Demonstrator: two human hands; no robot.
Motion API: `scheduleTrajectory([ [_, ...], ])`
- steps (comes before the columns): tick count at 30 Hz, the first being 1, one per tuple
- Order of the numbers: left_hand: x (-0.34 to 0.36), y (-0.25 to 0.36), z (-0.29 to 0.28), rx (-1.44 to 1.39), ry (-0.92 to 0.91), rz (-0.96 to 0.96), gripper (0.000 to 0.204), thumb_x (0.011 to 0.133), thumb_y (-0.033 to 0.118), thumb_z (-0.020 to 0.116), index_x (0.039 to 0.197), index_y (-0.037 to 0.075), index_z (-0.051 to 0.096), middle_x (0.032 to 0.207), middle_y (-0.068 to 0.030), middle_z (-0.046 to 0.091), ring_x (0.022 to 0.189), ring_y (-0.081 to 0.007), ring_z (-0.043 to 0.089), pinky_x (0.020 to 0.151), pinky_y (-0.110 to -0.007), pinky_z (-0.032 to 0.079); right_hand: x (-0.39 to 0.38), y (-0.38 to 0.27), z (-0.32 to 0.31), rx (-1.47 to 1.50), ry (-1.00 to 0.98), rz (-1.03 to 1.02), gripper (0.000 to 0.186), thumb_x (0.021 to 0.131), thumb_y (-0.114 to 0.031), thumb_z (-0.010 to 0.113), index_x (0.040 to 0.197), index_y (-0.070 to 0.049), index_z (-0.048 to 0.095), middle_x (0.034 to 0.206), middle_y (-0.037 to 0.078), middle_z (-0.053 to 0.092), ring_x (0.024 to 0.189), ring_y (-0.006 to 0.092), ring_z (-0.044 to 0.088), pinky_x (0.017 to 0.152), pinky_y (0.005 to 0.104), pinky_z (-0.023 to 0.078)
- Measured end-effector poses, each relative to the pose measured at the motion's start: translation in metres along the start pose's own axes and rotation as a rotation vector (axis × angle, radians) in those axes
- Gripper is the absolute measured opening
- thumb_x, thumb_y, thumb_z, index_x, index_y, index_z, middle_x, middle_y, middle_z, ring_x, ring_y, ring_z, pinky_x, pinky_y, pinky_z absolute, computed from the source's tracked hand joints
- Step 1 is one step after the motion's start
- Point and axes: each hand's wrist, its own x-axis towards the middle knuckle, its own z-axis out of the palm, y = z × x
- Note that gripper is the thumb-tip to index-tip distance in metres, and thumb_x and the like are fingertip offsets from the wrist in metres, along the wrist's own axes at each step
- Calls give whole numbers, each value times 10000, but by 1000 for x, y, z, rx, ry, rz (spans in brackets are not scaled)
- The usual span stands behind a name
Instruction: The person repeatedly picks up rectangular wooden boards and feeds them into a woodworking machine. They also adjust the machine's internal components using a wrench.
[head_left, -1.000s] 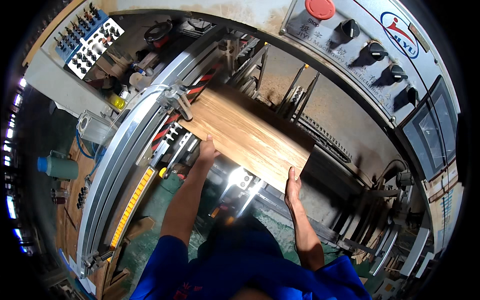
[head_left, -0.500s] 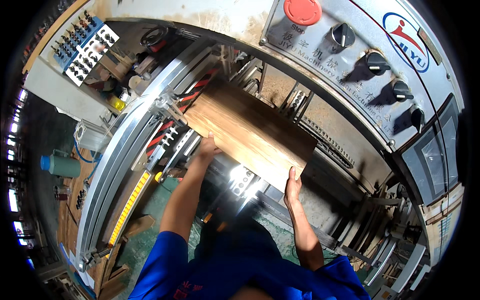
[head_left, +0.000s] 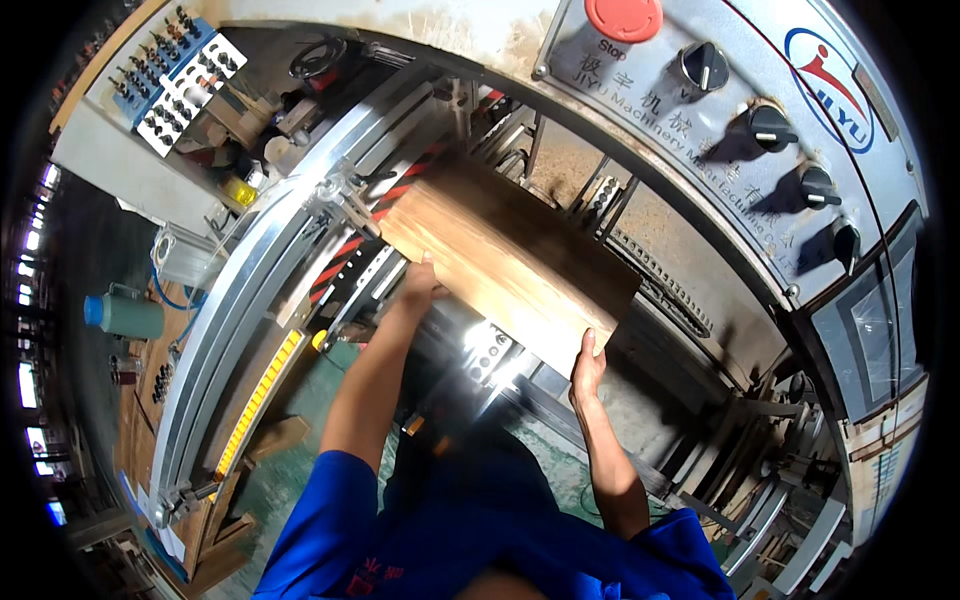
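A rectangular wooden board [head_left: 510, 262] with visible grain lies slanted across the machine bed, its near edge brightly lit and its far part in shadow. My left hand [head_left: 422, 282] grips the near edge toward the board's left end, thumb on top and fingers underneath. At the near right corner my right hand [head_left: 588, 366] holds the board, with its thumb on the upper face. The fingers under the board are partly hidden. The board's left end lies beside a metal clamp fitting [head_left: 345, 205] on the machine's rail.
A curved-looking aluminium rail [head_left: 215, 335] with a yellow scale strip [head_left: 258, 400] runs along the left. Above right is a control panel [head_left: 690, 130] with a red stop button [head_left: 624, 16] and black knobs. A green jug [head_left: 125, 315] stands far left, near racked cutter bits [head_left: 185, 90].
Both hands keep their hold on the board. The whole scene shifts slightly in the view, and the board stays in nearly the same place against the machine.
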Motion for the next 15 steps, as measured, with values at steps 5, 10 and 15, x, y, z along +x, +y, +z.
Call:
scheduleTrajectory([
  [5, 1, 5, 15, 15, 176, -105, 517, 1104, 447, 340, 1318, 9, 513, 1167, -129, 681, 998, -222, 698, 831, -385, 612, -3, -15, -8, -107, -64, 13, 760, 1018, -541, 540, 1477, 58, 446, 1478, 192, 528, 1377, 293, 473, 1149, 369, 339],
  [10, -15, -27, -9, 81, 267, -142, 552, 1023, 552, 528, 1191, 28, 585, 967, -25, 621, 778, -135, 596, 754, -346, 623, 12, -3, -21, -224, -110, 33, 860, 986, -599, 550, 1468, 103, 428, 1459, 262, 527, 1384, 334, 473, 1158, 381, 333],
  [15, -99, -161, -131, 1520, 329, 805, 329, 992, 308, 565, 833, 20, 552, 689, -160, 549, 637, -331, 604, 619, -428, 509, -3, -7, 5, -294, -64, -233, 849, 994, -556, 556, 1476, 125, 394, 1460, 309, 504, 1402, 348, 460, 1165, 370, 323],
])
